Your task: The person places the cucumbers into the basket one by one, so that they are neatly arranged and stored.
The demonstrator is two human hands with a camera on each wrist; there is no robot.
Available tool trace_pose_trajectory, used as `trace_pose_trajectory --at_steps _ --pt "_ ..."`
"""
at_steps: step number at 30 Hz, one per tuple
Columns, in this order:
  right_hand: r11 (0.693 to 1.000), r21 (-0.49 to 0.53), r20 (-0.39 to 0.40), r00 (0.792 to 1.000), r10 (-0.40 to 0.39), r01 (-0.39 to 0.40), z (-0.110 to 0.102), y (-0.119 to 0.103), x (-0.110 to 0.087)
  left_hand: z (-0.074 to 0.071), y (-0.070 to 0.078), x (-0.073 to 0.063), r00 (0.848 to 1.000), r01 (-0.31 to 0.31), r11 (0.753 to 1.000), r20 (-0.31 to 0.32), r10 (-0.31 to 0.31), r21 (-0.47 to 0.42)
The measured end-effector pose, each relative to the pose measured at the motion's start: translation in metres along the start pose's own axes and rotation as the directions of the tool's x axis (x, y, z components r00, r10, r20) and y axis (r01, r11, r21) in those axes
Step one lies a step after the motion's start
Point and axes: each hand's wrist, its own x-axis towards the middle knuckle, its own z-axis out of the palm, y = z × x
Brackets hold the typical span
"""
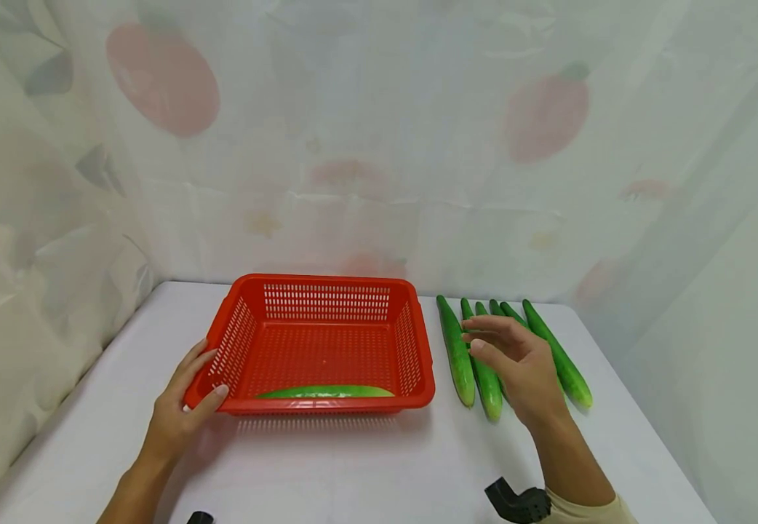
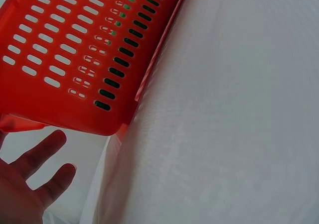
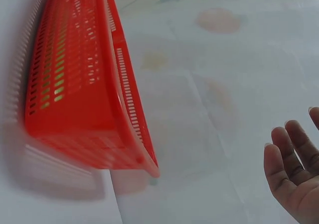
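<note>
A red plastic basket (image 1: 326, 404) with slotted walls stands on the white table. Inside it, along the front wall, lies one green cucumber (image 1: 326, 391). My left hand (image 1: 172, 426) rests at the basket's front left corner, its thumb on the rim and its fingers along the left side. In the left wrist view two fingers of this hand (image 2: 40, 184) are spread and straight below the rim. My right hand (image 1: 526, 367) hovers above several cucumbers (image 1: 455, 353) to the right of the basket. Its fingers are loosely bent and hold nothing; it hides part of the cucumbers.
The cucumbers lie roughly side by side, the outermost cucumber (image 1: 559, 356) towards the table's right edge. Translucent printed sheeting (image 1: 353, 145) hangs behind the table (image 1: 326, 473) and along both sides. A black wrist device (image 1: 516, 502) sits by my right sleeve.
</note>
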Motion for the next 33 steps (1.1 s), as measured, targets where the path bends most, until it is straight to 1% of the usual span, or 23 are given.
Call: trace_pose_trajectory --at_steps 2,5,8,13,19,27,33 --pt "1.000 0.005 -0.019 1.000 -0.004 0.004 -0.005 -0.001 -0.001 0.000 0.000 0.000 1.000 -0.027 1.000 -0.004 0.027 -0.015" --pt "0.999 0.029 -0.021 0.999 -0.027 0.027 -0.013 0.000 -0.002 0.000 0.000 0.000 0.999 -0.038 0.999 -0.006 0.038 -0.015" --pt "0.999 0.033 -0.029 0.999 -0.036 0.037 -0.022 0.003 -0.004 -0.001 0.001 0.000 0.999 -0.035 0.999 -0.004 0.035 -0.014" --pt "1.000 0.006 -0.098 0.995 -0.016 0.017 -0.033 0.005 -0.007 -0.001 0.001 0.000 1.000 -0.029 0.999 -0.003 0.029 -0.018" --pt "1.000 -0.026 -0.121 0.993 -0.009 0.005 -0.052 0.008 -0.008 0.000 0.001 0.000 1.000 -0.010 1.000 0.001 0.010 -0.020" --pt "1.000 0.018 -0.190 0.982 -0.013 0.017 -0.072 0.014 -0.011 0.000 0.003 0.000 1.000 -0.005 1.000 0.005 0.006 -0.025" --pt "0.999 0.047 -0.212 0.977 -0.001 0.012 -0.083 0.026 -0.014 0.000 0.002 0.000 1.000 -0.004 1.000 0.006 0.004 -0.024"
